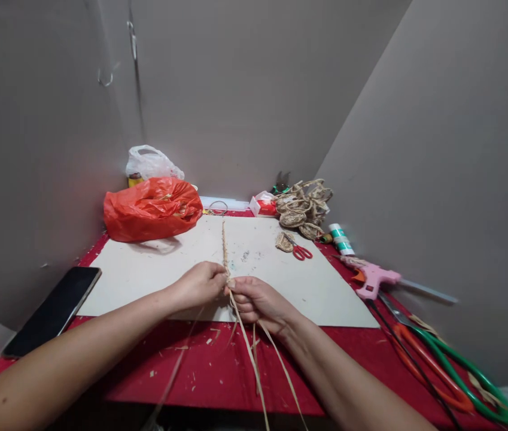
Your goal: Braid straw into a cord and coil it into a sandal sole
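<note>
One braid [224,246]: thin and straw-coloured, it is stretched over the middle of the sheet, its far end pointed away from the person; whether that end touches the sheet cannot be told.
Loose strands [248,347]: several are left hanging from the braid's near end, across the sheet's front edge and the cloth.
Feel: lightness, dryness and easy bending are suggested, with a surface more rough than slippery; a single strand could be split if pulled hard.
Hold: the braid is best pinched by the fingertips where plait meets strands, with light, even tension.
Left hand [202,281]: thumb and fingers are closed on the braid's near end.
Right hand [257,302]: the same end is pinched by thumb and forefinger; the other fingers are curled, and whether strands are gripped by them cannot be told.
White sheet [334,293]: it is laid flat on a red cloth [182,374] flecked with scraps.
Small scissors [301,252]: they are set on the sheet, beside a rope bundle [301,206].
Left side: a red bag [152,209] and a phone [54,311] are seen.
Right side: a pink glue gun [376,277] and green-handled scissors [469,365] are placed.
</note>
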The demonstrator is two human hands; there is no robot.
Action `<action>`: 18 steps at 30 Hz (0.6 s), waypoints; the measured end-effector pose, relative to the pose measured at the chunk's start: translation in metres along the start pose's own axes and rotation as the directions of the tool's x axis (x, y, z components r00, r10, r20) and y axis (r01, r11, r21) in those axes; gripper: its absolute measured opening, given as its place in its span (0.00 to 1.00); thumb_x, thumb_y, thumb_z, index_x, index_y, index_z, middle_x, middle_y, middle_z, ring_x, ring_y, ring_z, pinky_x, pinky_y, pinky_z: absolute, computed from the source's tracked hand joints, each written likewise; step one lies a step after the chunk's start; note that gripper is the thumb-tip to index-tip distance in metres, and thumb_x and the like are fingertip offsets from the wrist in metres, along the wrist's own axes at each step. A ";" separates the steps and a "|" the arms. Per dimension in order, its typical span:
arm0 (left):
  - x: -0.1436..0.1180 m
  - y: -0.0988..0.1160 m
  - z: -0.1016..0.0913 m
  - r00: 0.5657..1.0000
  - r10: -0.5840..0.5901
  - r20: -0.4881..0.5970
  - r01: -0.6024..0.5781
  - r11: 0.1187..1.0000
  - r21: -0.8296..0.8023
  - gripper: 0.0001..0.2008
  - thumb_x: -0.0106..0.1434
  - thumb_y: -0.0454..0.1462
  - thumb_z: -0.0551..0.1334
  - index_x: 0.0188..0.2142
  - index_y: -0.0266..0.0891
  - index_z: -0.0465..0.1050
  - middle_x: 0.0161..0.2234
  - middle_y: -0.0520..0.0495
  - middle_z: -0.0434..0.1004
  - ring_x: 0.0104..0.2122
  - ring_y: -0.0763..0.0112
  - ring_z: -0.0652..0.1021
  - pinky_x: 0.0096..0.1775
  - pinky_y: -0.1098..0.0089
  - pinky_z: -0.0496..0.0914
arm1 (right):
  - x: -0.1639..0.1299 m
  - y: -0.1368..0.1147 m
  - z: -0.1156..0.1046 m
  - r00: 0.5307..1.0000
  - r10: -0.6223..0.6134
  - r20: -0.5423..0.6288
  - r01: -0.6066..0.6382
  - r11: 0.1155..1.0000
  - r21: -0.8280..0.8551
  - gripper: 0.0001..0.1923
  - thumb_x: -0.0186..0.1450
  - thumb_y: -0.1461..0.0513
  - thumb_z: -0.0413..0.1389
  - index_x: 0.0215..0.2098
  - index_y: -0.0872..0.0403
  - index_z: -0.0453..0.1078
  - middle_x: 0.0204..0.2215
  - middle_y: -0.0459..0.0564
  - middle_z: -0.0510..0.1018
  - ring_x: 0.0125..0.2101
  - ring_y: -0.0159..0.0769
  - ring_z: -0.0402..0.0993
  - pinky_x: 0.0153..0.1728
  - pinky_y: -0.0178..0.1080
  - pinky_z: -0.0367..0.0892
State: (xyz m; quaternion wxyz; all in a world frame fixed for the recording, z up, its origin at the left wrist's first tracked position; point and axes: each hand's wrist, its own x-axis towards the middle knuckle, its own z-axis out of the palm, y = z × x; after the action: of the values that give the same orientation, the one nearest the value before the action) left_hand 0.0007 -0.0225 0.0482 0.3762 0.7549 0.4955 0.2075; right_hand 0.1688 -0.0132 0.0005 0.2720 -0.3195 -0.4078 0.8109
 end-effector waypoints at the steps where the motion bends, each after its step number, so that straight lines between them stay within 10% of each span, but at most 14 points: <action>1: 0.004 -0.005 0.005 0.996 -0.052 0.067 0.060 0.991 -0.121 0.11 0.60 0.35 0.49 0.24 0.37 0.65 0.20 0.51 0.66 0.22 0.73 0.67 0.29 0.72 0.62 | 0.000 0.000 -0.001 1.000 0.007 0.004 -0.006 1.000 -0.006 0.15 0.55 0.57 0.64 0.26 0.58 0.64 0.12 0.31 0.47 0.13 0.17 0.34 0.13 0.26 0.33; 11: 0.016 -0.037 0.007 0.983 0.130 0.129 -0.107 0.980 -0.170 0.13 0.62 0.37 0.50 0.27 0.35 0.71 0.27 0.48 0.75 0.28 0.72 0.71 0.36 0.71 0.65 | -0.004 -0.007 -0.002 0.995 0.087 -0.052 -0.097 0.966 -0.240 0.18 0.59 0.49 0.59 0.27 0.55 0.64 0.13 0.32 0.48 0.14 0.20 0.36 0.14 0.29 0.34; 18: 0.027 -0.041 0.013 0.970 0.021 0.242 0.096 0.883 -0.460 0.13 0.61 0.35 0.52 0.21 0.36 0.65 0.18 0.52 0.67 0.19 0.77 0.64 0.27 0.74 0.61 | -0.009 -0.012 -0.003 0.983 -0.158 -0.098 0.048 0.725 -0.687 0.15 0.64 0.54 0.52 0.28 0.56 0.69 0.20 0.43 0.65 0.21 0.27 0.54 0.22 0.32 0.53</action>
State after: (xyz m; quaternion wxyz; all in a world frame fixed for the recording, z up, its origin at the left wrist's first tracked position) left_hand -0.0034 0.0064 0.0071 0.6083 0.6513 0.3961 0.2208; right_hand 0.1787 -0.0118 0.0115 0.2102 -0.4336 -0.6723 0.5620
